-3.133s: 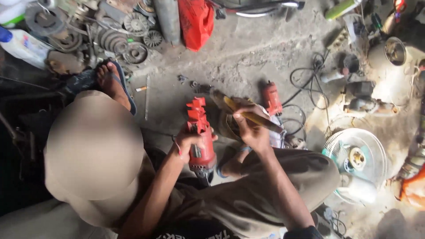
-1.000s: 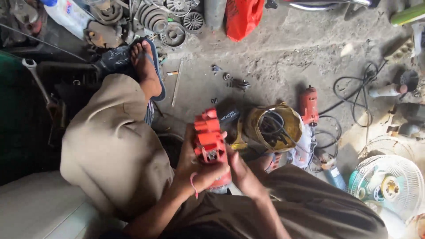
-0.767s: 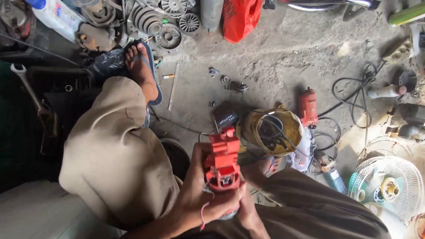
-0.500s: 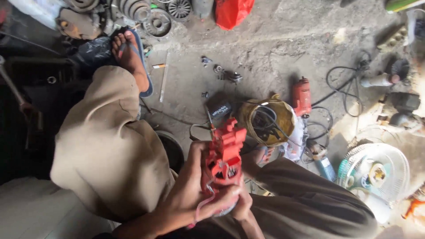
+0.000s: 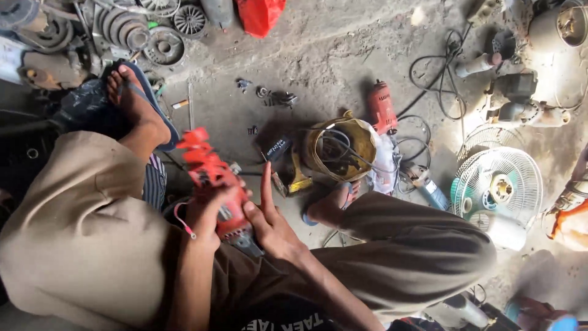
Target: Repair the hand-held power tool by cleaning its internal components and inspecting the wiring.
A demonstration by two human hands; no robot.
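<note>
A red power tool body [image 5: 211, 175] lies across my lap, its front end pointing up and left toward my sandalled left foot [image 5: 136, 101]. My left hand [image 5: 205, 217], with a red band at the wrist, is wrapped around the tool's middle. Beside it on the right is my right hand [image 5: 272, 224], whose thumb and palm touch the tool's lower end while the fingers stretch straight up, apart from it. The tool's dark rear end [image 5: 248, 245] pokes out between the two hands.
On the dirt floor ahead stand a yellow bucket [image 5: 318, 160] full of cables, a red drill [image 5: 381, 107] and a blue-grey tool [image 5: 429, 191]. A white fan guard [image 5: 499, 187] lies right. Gears and pulleys [image 5: 153, 37] crowd the top left, motors [image 5: 520, 104] the top right.
The red tool has swung from upright in front of me to tilted toward the left. My right hand has loosened and its fingers now stretch out flat beside it.
</note>
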